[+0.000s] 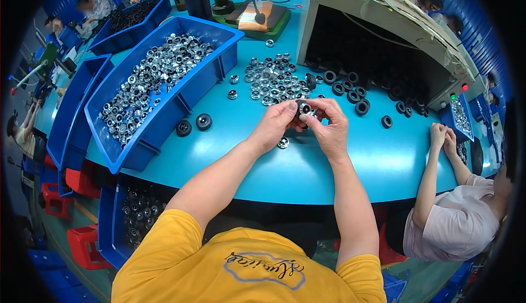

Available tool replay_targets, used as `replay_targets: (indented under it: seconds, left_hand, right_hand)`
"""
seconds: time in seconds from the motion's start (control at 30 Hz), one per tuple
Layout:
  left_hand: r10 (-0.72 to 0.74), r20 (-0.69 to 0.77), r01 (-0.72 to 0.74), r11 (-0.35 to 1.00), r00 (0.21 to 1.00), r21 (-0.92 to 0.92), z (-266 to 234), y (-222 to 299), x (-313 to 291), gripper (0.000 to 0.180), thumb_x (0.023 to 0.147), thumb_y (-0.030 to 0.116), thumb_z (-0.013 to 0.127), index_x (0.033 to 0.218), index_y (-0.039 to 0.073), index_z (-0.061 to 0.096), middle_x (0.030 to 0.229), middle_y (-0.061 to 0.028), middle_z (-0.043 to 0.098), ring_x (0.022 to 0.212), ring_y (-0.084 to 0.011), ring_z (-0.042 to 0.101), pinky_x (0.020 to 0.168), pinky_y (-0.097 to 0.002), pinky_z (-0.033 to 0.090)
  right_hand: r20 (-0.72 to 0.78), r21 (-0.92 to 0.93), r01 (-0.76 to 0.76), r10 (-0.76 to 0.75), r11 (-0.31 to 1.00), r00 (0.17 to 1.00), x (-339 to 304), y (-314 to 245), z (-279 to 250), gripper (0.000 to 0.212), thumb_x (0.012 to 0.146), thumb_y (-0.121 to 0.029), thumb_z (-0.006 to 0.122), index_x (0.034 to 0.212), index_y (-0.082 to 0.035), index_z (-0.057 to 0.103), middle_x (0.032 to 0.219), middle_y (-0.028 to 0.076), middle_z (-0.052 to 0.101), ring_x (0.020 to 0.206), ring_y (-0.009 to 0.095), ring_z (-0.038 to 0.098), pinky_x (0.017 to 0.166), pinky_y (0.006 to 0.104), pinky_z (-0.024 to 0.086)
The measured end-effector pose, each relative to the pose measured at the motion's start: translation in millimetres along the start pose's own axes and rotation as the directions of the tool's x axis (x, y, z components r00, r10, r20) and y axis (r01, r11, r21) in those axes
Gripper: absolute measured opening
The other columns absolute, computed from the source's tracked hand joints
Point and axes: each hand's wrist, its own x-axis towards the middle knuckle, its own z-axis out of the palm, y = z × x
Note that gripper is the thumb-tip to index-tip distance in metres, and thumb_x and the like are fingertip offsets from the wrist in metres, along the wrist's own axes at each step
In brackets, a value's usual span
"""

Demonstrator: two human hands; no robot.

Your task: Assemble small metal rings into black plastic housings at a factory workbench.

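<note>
Above the turquoise table, my left hand point(275, 124) and my right hand point(332, 129) meet, fingers closed on a small wheel point(304, 109). It shows a black rubber tyre and a shiny silver hub; my fingers cover part of it. Just below the hands a loose silver hub point(283, 142) lies on the table. Beyond them is a spread of silver hubs point(271, 78). Black tyres point(361, 107) are scattered to the right of it. Two wheels with tyres on, one of them this wheel point(204, 121), rest to the left.
A large blue bin point(229, 56) of silver hubs stands at left. Another blue bin point(104, 231) with wheels sits below the table edge. A box-like housing point(303, 40) with tyres inside stands at back right. A co-worker's hands point(445, 138) rest on the table at right.
</note>
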Motion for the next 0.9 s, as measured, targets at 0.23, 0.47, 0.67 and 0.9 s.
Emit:
replay_targets:
  seconds: [0.23, 0.47, 0.67, 0.9]
  left_hand:
    - [0.001, -0.033, -0.001, 1.0, 0.999, 0.002, 3, 5, -1, 0.043, 0.113, 0.033, 0.047, 0.141, 0.003, 0.058, 0.114, -0.0056, 0.068, 0.098, -0.0127, 0.065, 0.083, -0.0297, 0.056]
    - [0.057, -0.046, -0.049, 0.986, 0.997, 0.161, 8, 6, -1, 0.042, 0.11, 0.031, 0.055, 0.14, 0.002, 0.056, 0.111, -0.0054, 0.068, 0.094, -0.0115, 0.065, 0.081, -0.029, 0.056]
    - [0.018, -0.061, -0.011, 0.994, 0.998, 0.111, 11, 9, -3, 0.038, 0.108, 0.028, 0.059, 0.136, 0.003, 0.056, 0.105, -0.0044, 0.068, 0.087, -0.0116, 0.063, 0.077, -0.029, 0.055]
    - [0.033, -0.061, -0.025, 0.99, 0.998, 0.136, 6, 8, -3, 0.031, 0.107, 0.022, 0.059, 0.134, 0.006, 0.055, 0.102, -0.0042, 0.066, 0.081, -0.0109, 0.062, 0.069, -0.0273, 0.054]
  right_hand:
    - [-0.007, -0.004, 0.016, -0.016, 1.0, 1.0, 0, 1, 0, 0.03, 0.074, -0.002, 0.086, 0.102, -0.009, 0.077, 0.097, 0.002, 0.071, 0.078, 0.01, 0.062, 0.063, 0.0244, 0.05]
    - [-0.06, -0.155, 0.136, -0.147, 0.979, 0.987, -2, 5, 4, 0.027, 0.073, 0.0, 0.084, 0.097, -0.01, 0.077, 0.093, 0.002, 0.071, 0.076, 0.014, 0.061, 0.062, 0.0262, 0.049]
    - [0.009, 0.222, -0.06, 0.06, 0.973, 0.998, -3, -2, 4, 0.046, 0.08, 0.0, 0.079, 0.124, -0.006, 0.066, 0.112, 0.004, 0.066, 0.089, 0.01, 0.058, 0.071, 0.0248, 0.051]
    - [0.27, 0.427, -0.447, 0.361, 0.786, 0.893, -2, 11, -1, 0.037, 0.095, -0.007, 0.074, 0.129, 0.002, 0.065, 0.11, 0.008, 0.073, 0.096, 0.013, 0.067, 0.086, 0.0297, 0.056]
